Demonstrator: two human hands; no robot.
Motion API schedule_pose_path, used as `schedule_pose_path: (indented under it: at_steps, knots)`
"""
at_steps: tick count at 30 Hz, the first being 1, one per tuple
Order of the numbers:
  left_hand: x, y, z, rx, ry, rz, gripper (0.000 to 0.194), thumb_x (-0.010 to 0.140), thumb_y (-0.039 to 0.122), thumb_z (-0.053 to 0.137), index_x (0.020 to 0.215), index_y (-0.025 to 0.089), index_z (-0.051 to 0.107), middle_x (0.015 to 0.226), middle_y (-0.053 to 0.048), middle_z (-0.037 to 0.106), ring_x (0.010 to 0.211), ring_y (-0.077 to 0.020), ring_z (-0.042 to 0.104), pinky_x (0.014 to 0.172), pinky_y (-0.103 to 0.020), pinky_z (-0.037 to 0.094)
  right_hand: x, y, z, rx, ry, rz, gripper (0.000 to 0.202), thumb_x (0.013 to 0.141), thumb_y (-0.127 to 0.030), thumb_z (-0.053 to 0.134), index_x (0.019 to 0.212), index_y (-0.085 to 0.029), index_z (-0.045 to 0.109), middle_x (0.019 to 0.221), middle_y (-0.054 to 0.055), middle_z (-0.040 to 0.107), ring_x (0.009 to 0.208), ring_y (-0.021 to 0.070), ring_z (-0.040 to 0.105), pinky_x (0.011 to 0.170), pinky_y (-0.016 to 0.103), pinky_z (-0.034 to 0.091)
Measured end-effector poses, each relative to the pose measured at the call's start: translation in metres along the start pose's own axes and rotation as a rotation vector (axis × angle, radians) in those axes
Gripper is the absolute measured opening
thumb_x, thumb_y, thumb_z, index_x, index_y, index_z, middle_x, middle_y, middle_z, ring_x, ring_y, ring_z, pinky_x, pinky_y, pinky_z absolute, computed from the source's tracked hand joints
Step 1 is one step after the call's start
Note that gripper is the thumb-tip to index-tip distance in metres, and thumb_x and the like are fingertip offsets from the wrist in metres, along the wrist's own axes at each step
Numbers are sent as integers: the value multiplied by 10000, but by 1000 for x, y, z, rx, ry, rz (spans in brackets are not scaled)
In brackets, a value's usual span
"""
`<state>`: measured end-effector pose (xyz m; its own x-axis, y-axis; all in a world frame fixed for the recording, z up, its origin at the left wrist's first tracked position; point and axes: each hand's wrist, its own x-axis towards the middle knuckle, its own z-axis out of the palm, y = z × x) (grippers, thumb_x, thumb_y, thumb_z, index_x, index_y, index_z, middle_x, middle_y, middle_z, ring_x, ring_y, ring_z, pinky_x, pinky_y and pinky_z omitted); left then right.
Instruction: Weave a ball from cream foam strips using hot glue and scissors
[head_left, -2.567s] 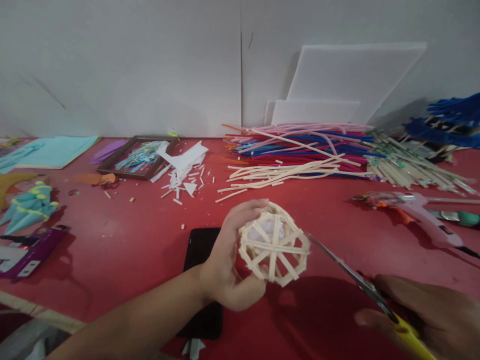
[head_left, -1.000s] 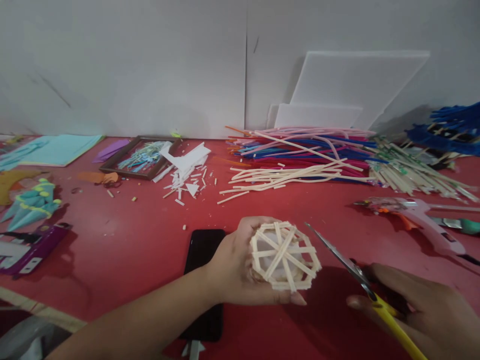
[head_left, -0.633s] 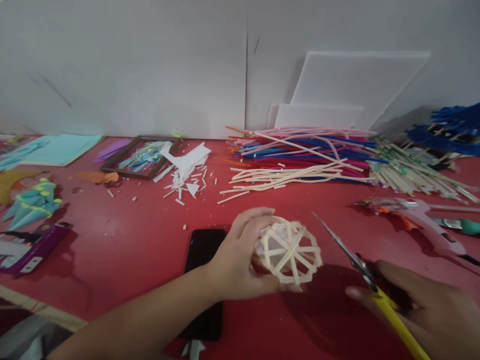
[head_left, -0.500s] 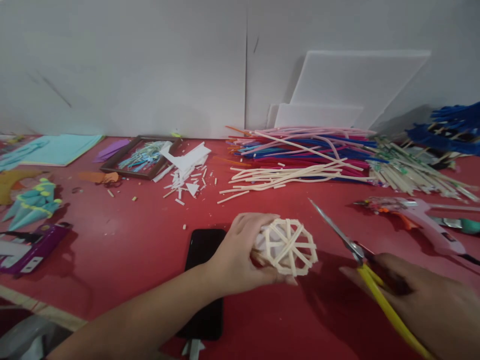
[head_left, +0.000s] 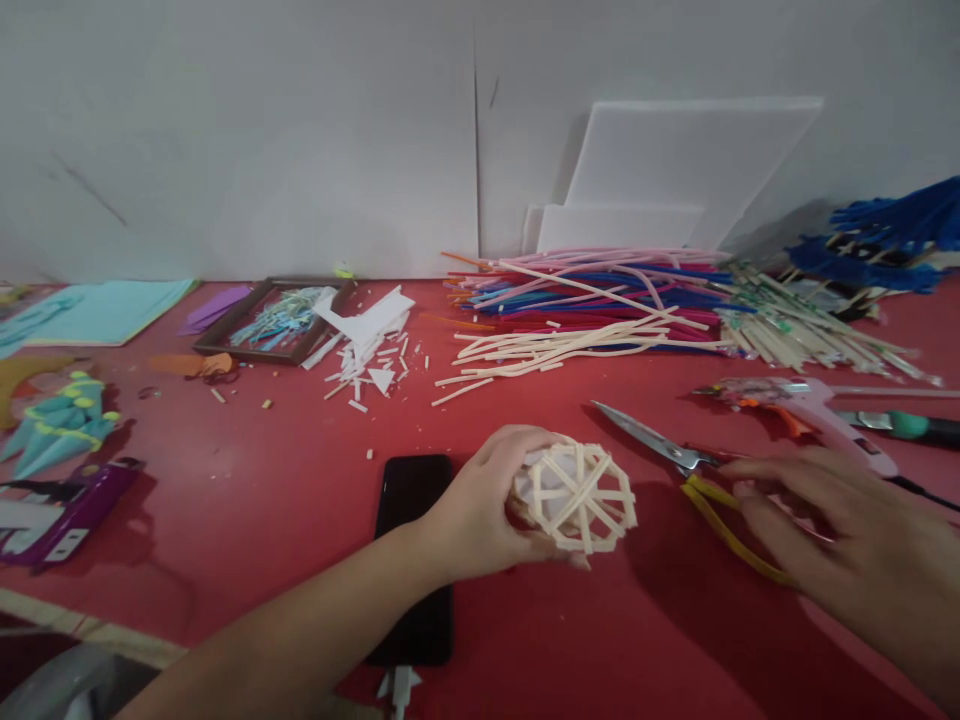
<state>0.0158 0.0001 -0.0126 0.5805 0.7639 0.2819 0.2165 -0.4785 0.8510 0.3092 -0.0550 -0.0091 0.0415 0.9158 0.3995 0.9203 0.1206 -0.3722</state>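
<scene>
My left hand (head_left: 476, 510) is wrapped round a small craft piece (head_left: 583, 492). Its face is an octagonal lattice of cream strips crossing like wheel spokes, with something whitish behind it; the fingers hide its far side. Scissors (head_left: 651, 437) with a yellow handle lie on the red table to the right, blades pointing up and left. My right hand (head_left: 840, 530) is over their handles, its fingers stretched out and loose, covering part of one handle loop. A black phone (head_left: 411, 630) lies beneath my left forearm, with a white cable plugged in.
Cream strips (head_left: 555, 345) and coloured pipe cleaners (head_left: 600, 285) lie at the back. A pink glue gun (head_left: 832, 405) rests at right. White scraps (head_left: 367, 325), a brown frame (head_left: 300, 350), teal cones (head_left: 64, 425) and a purple tool (head_left: 82, 515) are leftward.
The scissors have gone down onto the table, and my right hand has loosened from its grip on them. My left hand still holds the craft piece in nearly the same spot.
</scene>
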Motion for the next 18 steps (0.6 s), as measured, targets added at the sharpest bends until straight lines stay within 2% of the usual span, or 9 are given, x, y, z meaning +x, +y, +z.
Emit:
schedule_pose_path:
  at_steps: [3,6,9,12,14,16,18]
  knots:
    - [-1,1,1,-27,-26,-21,864,596,499,938,1299,192,542,1303,-163,638,1185,-316,646,1041,-456,533,-1,-33,-2,372,-120,18,497,919,-655,478,740,-255,713,732,75,747,623,188,699,559,273,555]
    - [-1,2,3,-29,-78,4,842,620,487,924,1300,184,530,1310,-170,634,1188,-315,645,1038,-458,531,0,-58,-1,565,-315,-20,474,905,-640,530,708,-250,716,666,43,704,573,159,657,535,247,531]
    - [-2,4,4,-18,-131,19,806,637,453,921,1292,190,533,1316,-171,634,1199,-317,636,1056,-469,515,1,-67,1,635,-414,24,496,885,-662,546,682,-241,712,623,28,658,552,145,608,520,240,500]
    - [-2,6,3,-124,-139,-61,830,598,434,947,1281,203,536,1309,-165,627,1206,-333,628,1070,-492,499,4,-66,5,733,-497,158,555,801,-742,594,636,-221,695,596,27,621,538,138,551,485,242,451]
    - [-2,6,2,-310,-150,-120,900,578,434,962,1313,210,494,1338,-173,600,1238,-342,617,1069,-489,501,5,-66,8,810,-490,250,582,737,-772,644,597,-208,663,548,11,565,503,120,487,465,244,413]
    - [-2,6,1,-493,-151,-149,921,627,493,930,1356,229,433,1405,-186,549,1292,-339,590,1065,-471,504,7,-66,12,880,-391,323,593,707,-775,677,563,-204,616,509,-6,511,480,108,440,461,250,385]
    - [-1,6,0,-528,-74,-175,805,717,600,833,1323,238,445,1447,-183,505,1343,-324,545,1052,-445,506,7,-65,15,924,-275,356,598,708,-775,683,545,-210,577,498,-12,489,485,109,436,479,261,384]
